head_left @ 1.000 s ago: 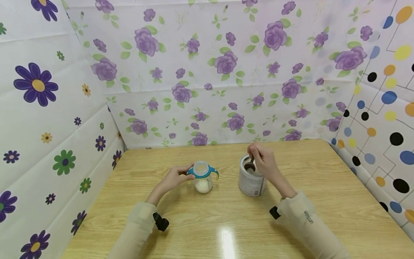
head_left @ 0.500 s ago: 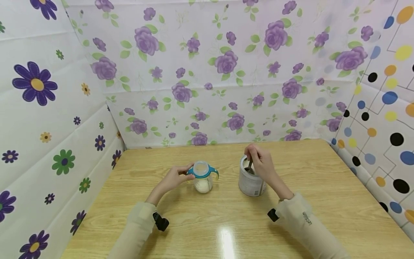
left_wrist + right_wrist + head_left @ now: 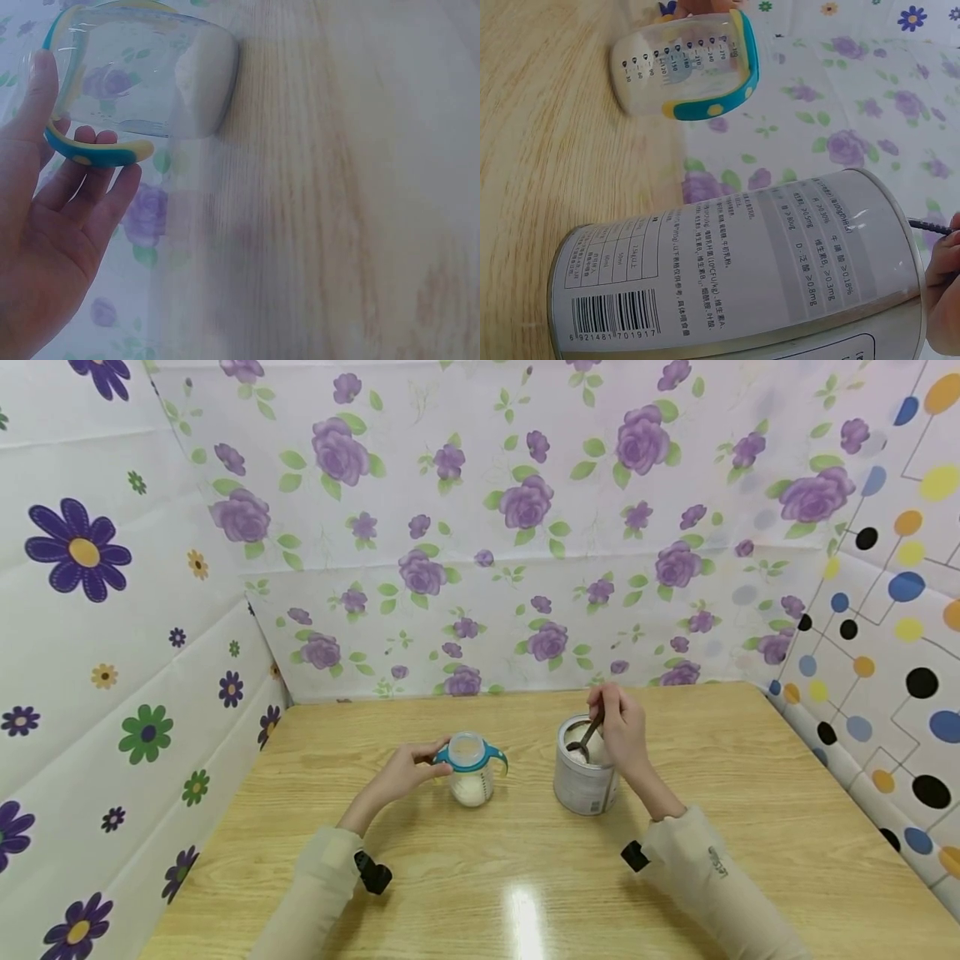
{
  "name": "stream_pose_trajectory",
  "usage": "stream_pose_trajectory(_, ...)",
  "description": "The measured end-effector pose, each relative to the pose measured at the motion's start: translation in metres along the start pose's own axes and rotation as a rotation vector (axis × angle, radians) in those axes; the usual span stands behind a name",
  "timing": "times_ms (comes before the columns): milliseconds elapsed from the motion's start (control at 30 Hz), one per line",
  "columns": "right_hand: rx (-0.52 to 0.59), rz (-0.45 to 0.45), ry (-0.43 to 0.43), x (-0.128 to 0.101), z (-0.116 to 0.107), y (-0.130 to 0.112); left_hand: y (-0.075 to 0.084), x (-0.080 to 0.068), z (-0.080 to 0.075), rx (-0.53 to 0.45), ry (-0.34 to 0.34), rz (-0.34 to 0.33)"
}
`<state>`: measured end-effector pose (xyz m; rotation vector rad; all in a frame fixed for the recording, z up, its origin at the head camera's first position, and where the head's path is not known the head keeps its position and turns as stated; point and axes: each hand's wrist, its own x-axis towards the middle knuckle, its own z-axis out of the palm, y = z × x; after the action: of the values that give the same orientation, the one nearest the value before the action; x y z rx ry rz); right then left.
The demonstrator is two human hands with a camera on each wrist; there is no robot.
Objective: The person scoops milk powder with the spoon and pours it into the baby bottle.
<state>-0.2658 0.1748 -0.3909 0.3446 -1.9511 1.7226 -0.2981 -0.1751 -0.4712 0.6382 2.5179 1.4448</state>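
Note:
A clear baby bottle (image 3: 471, 787) with a blue and yellow two-handled collar stands upright on the table, white powder in its bottom. My left hand (image 3: 401, 772) grips its left handle; in the left wrist view the fingers (image 3: 105, 202) curl round the handle (image 3: 97, 154). To the right stands an open milk powder can (image 3: 585, 787), pale grey with printed text. Over its mouth my right hand (image 3: 621, 727) holds a dark brown scoop (image 3: 588, 739) by the handle, the bowl down at the powder. In the right wrist view the can (image 3: 735, 270) hides most of that hand.
The wooden table (image 3: 480, 877) reaches to a flower-printed cloth (image 3: 480, 568) behind. A daisy-patterned cloth (image 3: 150, 635) hangs at the left and a dotted one (image 3: 877, 635) at the right. Black wrist cameras (image 3: 372, 872) sit at both sleeves.
My right hand has shifted slightly right and up, tilting the scoop's handle to the right, with more powder showing in the can. The left hand and the baby bottle have stayed in place.

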Motion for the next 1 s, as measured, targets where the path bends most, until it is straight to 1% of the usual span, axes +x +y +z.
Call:
stream_pose_trajectory(133,0.069,0.071,0.037,0.006,-0.005,0.014,0.001,0.0,-0.001,-0.003,0.0,0.004)
stream_pose_trajectory(267,0.144,0.15,0.092,0.011,-0.009,0.03,0.003,0.0,-0.001,-0.006,-0.002,0.008)
stream_pose_trajectory(367,0.2,0.223,0.134,0.013,-0.012,0.037,0.003,-0.001,-0.001,-0.009,-0.005,0.01)
stream_pose_trajectory(500,0.234,0.339,0.164,0.013,-0.017,0.031,0.003,-0.002,0.0,-0.015,-0.007,0.011)
stream_pose_trajectory(600,0.222,0.401,0.182,0.016,-0.02,0.028,0.004,-0.002,-0.001,-0.018,-0.005,0.009)
stream_pose_trajectory(700,0.227,0.438,0.204,0.019,-0.025,0.032,0.003,-0.002,-0.001,-0.022,-0.005,0.007)
stream_pose_trajectory(800,0.289,0.486,0.211,0.022,-0.031,0.032,0.003,-0.002,-0.001,-0.02,-0.004,0.003)
stream_pose_trajectory(900,0.391,0.532,0.217,0.025,-0.035,0.03,0.002,-0.002,-0.001,-0.013,-0.003,0.003)
stream_pose_trajectory(1000,0.466,0.575,0.211,0.026,-0.038,0.028,0.001,-0.001,0.0,-0.013,-0.004,0.005)
